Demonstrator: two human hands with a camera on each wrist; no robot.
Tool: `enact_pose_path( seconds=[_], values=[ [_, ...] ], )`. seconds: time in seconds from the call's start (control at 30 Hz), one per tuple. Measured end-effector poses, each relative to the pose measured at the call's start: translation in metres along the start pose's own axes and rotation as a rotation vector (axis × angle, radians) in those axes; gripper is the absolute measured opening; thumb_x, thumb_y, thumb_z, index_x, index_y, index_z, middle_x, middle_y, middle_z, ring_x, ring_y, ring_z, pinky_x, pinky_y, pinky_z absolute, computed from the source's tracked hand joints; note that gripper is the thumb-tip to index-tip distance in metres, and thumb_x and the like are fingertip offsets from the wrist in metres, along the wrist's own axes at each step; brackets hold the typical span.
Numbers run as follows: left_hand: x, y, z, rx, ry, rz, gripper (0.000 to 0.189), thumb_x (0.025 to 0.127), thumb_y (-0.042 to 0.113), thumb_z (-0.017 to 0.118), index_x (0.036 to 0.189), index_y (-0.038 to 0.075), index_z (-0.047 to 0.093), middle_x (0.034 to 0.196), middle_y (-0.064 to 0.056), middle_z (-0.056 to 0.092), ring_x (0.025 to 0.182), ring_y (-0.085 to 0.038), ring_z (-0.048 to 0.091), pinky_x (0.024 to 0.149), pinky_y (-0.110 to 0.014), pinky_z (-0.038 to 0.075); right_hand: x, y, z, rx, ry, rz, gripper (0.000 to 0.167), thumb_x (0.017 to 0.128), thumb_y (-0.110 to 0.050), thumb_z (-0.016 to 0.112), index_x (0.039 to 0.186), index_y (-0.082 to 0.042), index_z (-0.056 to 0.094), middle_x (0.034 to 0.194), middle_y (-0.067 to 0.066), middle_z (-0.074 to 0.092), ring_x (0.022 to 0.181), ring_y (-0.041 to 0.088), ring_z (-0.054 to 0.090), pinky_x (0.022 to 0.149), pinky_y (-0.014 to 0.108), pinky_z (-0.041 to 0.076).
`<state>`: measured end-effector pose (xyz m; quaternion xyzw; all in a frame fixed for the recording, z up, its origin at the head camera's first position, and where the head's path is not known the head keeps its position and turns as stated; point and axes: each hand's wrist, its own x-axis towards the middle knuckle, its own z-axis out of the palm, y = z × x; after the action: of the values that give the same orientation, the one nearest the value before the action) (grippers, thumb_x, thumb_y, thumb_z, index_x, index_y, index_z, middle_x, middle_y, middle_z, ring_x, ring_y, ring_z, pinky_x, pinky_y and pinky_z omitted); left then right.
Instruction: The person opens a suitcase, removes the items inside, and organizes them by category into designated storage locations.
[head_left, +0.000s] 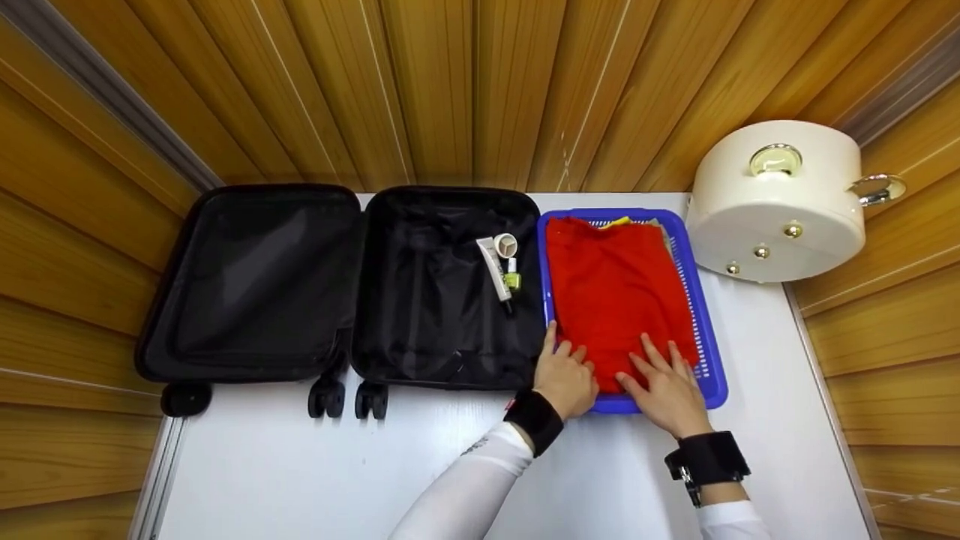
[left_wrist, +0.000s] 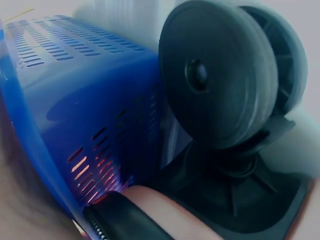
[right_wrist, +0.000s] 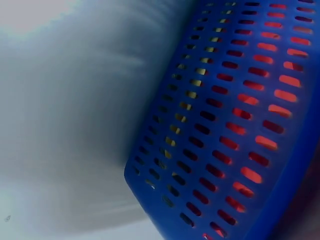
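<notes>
A red cloth garment (head_left: 622, 292) lies spread inside a blue plastic basket (head_left: 712, 367); in the right wrist view its red shows through the slots of the basket wall (right_wrist: 215, 125). My left hand (head_left: 566, 379) is at the basket's near left corner, index finger stretched along the rim and the other fingers over the cloth's edge. Toward the near right, my right hand (head_left: 667, 390) rests on the cloth with fingers spread. Yellow and greyish cloth (head_left: 616, 223) peeks out beneath the red at the far edge.
Left of the basket lies an open black suitcase (head_left: 427, 300) holding a white tube (head_left: 492, 266), a small round white container (head_left: 505, 245) and a green bottle (head_left: 513, 279). A suitcase wheel (left_wrist: 215, 75) is close to the basket. A cream case (head_left: 776, 202) stands at the back right.
</notes>
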<state>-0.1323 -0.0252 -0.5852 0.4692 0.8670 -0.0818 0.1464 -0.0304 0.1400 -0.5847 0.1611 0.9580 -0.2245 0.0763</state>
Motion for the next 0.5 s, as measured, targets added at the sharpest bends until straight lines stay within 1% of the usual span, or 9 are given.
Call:
enact_pose_path(
  seconds=[0.1, 0.2, 0.33, 0.4, 0.5],
  values=[
    [-0.001, -0.001, 0.000, 0.004, 0.013, 0.003, 0.042, 0.107, 0.048, 0.041, 0.134, 0.031, 0.068, 0.141, 0.010, 0.060, 0.135, -0.019, 0.046, 0.125, -0.060, 0.003, 0.000, -0.001, 0.001, -0.007, 0.014, 0.000, 0.056, 0.103, -0.038, 0.063, 0.142, 0.003, 0.060, 0.166, 0.020, 0.032, 0.151, 0.058, 0.013, 0.118, 0.075, 0.008],
    [-0.003, -0.003, 0.000, -0.007, 0.041, 0.011, 0.041, 0.106, 0.048, 0.043, 0.131, 0.030, 0.070, 0.137, 0.009, 0.062, 0.133, -0.018, 0.048, 0.126, -0.058, 0.004, -0.001, -0.001, 0.002, -0.002, 0.040, 0.002, 0.051, 0.102, -0.031, 0.065, 0.141, 0.002, 0.061, 0.166, 0.020, 0.033, 0.152, 0.056, 0.014, 0.119, 0.074, 0.008],
    [-0.007, -0.009, -0.002, -0.048, 0.112, 0.036, 0.037, 0.105, 0.044, 0.049, 0.128, 0.028, 0.072, 0.138, 0.010, 0.063, 0.134, -0.016, 0.049, 0.126, -0.056, 0.008, -0.003, -0.002, 0.004, 0.018, 0.080, -0.005, 0.050, 0.101, -0.027, 0.067, 0.141, 0.002, 0.062, 0.164, 0.022, 0.035, 0.153, 0.055, 0.015, 0.119, 0.073, 0.009],
    [-0.010, -0.015, -0.003, -0.081, 0.180, 0.055, 0.034, 0.103, 0.041, 0.052, 0.128, 0.027, 0.072, 0.139, 0.010, 0.063, 0.137, -0.016, 0.047, 0.126, -0.054, 0.015, -0.006, -0.003, 0.006, 0.029, 0.104, -0.017, 0.050, 0.100, -0.027, 0.068, 0.140, 0.002, 0.062, 0.163, 0.023, 0.036, 0.153, 0.054, 0.015, 0.119, 0.073, 0.009],
    [-0.017, -0.027, -0.006, -0.173, 0.328, 0.070, 0.034, 0.100, 0.032, 0.059, 0.130, 0.025, 0.071, 0.142, 0.007, 0.062, 0.139, -0.018, 0.048, 0.123, -0.050, 0.028, -0.012, -0.005, 0.010, 0.037, 0.141, -0.038, 0.049, 0.099, -0.029, 0.070, 0.138, 0.001, 0.065, 0.161, 0.023, 0.040, 0.152, 0.054, 0.016, 0.119, 0.074, 0.010]
  ],
)
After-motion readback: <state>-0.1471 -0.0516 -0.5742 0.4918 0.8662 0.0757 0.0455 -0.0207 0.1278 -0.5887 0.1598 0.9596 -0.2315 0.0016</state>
